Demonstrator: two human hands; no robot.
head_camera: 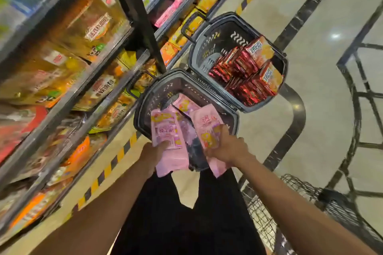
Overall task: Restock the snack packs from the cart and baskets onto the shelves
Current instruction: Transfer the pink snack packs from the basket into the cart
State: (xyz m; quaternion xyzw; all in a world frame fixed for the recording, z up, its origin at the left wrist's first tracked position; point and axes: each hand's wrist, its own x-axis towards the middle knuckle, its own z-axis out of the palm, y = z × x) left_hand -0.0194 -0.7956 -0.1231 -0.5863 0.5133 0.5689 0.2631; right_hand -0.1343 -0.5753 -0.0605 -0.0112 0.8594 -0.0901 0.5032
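Note:
Two dark plastic baskets stand on the floor beside the shelves. The near basket (145, 97) holds pink snack packs (185, 104). My left hand (154, 152) grips a stack of pink packs (165, 130) over the basket's near rim. My right hand (228, 148) grips another pink pack (207, 128) just to the right. The far basket (199, 51) is filled with red and orange snack packs (248, 72). The shelves (68, 101) on the left carry orange and yellow bread bags, with pink packs (178, 2) higher up and farther along.
A wire cart (300, 196) stands at the lower right, close to my right arm. Black-and-yellow hazard tape (116, 157) runs along the floor at the foot of the shelves. The tiled aisle floor (323, 72) extends to the right of the baskets.

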